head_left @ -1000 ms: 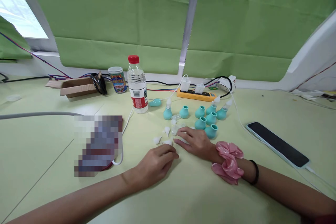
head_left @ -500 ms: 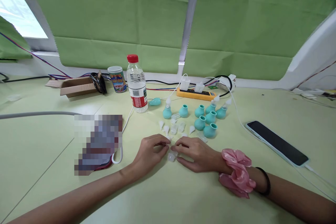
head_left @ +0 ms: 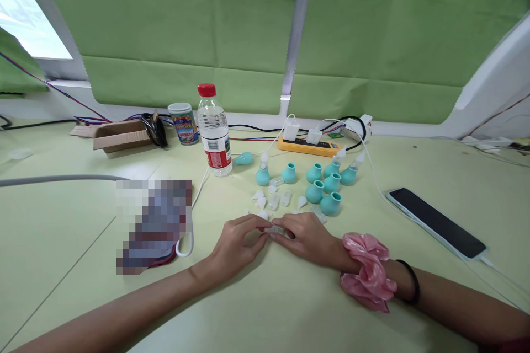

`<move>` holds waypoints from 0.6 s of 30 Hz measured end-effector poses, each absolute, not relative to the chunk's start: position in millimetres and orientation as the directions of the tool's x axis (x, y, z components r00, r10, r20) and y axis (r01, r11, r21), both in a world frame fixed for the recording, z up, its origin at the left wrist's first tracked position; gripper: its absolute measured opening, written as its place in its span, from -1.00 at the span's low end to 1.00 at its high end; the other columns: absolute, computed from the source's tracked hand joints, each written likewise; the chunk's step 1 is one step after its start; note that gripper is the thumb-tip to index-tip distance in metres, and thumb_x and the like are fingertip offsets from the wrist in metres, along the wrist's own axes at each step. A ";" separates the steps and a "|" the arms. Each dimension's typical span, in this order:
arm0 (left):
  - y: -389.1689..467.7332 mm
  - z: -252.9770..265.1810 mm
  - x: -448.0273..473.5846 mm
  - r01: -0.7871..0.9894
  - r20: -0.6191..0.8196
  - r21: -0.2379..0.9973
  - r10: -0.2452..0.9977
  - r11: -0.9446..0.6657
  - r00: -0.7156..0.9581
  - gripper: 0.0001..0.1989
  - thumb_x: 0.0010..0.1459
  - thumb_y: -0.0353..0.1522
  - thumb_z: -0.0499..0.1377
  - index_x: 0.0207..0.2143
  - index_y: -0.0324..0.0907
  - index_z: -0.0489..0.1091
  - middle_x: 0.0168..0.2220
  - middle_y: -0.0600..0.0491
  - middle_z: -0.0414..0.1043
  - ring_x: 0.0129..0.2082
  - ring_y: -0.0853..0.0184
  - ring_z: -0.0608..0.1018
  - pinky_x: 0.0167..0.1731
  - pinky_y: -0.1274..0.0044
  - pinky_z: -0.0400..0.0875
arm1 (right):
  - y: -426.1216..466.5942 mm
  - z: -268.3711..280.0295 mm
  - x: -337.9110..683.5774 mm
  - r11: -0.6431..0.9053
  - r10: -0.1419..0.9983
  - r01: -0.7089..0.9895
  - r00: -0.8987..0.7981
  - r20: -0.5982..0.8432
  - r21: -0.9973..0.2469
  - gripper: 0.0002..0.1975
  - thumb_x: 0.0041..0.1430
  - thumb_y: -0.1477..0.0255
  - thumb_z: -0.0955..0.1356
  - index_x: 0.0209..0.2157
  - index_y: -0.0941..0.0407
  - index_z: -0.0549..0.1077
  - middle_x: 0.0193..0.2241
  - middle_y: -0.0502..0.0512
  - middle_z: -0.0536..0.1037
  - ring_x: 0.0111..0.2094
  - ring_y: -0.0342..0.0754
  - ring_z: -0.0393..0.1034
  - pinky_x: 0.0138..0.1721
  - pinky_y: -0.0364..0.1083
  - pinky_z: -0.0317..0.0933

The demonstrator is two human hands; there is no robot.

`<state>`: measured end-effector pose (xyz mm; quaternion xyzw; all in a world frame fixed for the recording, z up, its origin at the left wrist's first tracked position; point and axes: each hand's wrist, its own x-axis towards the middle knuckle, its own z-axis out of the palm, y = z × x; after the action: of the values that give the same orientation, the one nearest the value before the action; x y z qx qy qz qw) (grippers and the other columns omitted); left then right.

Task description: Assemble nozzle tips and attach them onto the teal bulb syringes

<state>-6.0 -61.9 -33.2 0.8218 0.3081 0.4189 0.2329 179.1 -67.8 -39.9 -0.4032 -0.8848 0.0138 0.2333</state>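
1. At table [head_left: 290, 309] centre, left hand [head_left: 232, 248] and right hand [head_left: 308, 240] meet, fingertips pinched together on a clear part [head_left: 274, 229].
2. Teal bulbs [head_left: 323, 187] stand at its 1 o'clock.

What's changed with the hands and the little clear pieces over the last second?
Both hands pulled back toward the person from the clear pieces. The left hand and right hand now pinch one small clear part between their fingertips. The teal bulbs, bottle and phone stayed put.
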 end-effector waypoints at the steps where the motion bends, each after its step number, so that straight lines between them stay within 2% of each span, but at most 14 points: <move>1: -61.8 -33.4 -6.2 0.332 0.533 0.639 0.711 -0.693 0.459 -0.86 -0.02 -0.50 0.09 -0.38 -0.20 0.39 -0.41 0.05 0.47 -0.39 0.38 0.50 -0.36 0.58 0.40 | -68.1 -39.1 178.9 0.682 0.715 0.702 -0.581 0.389 -0.205 -0.74 0.12 0.29 0.22 -0.34 0.18 0.39 -0.60 0.00 0.39 -0.58 -0.17 0.23 -0.54 -0.18 0.01; 6: -61.3 -35.0 -6.9 0.342 0.555 0.628 0.710 -0.699 0.433 -0.87 0.00 -0.46 0.10 -0.36 -0.19 0.40 -0.43 0.06 0.47 -0.42 0.39 0.50 -0.39 0.59 0.40 | -70.1 -38.6 177.6 0.684 0.720 0.696 -0.598 0.352 -0.219 -0.83 0.12 0.38 0.22 -0.30 0.16 0.36 -0.50 0.03 0.39 -0.48 -0.15 0.25 -0.50 -0.18 0.02; 14: -61.6 -32.7 -6.9 0.285 0.544 0.642 0.685 -0.712 0.486 -0.84 -0.01 -0.47 0.13 -0.31 -0.20 0.42 -0.42 0.01 0.44 -0.40 0.38 0.47 -0.38 0.56 0.40 | -72.3 -43.3 174.1 0.666 0.744 0.664 -0.559 0.367 -0.340 -0.89 0.07 0.42 0.26 -0.46 0.17 0.34 -0.54 0.02 0.35 -0.50 -0.16 0.23 -0.49 -0.19 0.03; 18: -60.5 -35.2 -6.6 0.272 0.573 0.623 0.665 -0.733 0.480 -0.84 -0.03 -0.46 0.15 -0.32 -0.22 0.43 -0.43 0.00 0.44 -0.41 0.38 0.46 -0.41 0.56 0.40 | -72.3 -41.7 173.6 0.658 0.751 0.662 -0.546 0.370 -0.358 -0.90 0.05 0.43 0.27 -0.48 0.17 0.33 -0.55 0.01 0.34 -0.51 -0.16 0.22 -0.50 -0.19 0.04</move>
<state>-6.6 -60.5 -35.2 0.8285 0.2825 0.4245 0.2314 173.6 -72.3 -41.7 -0.4039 -0.8749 0.0880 0.2524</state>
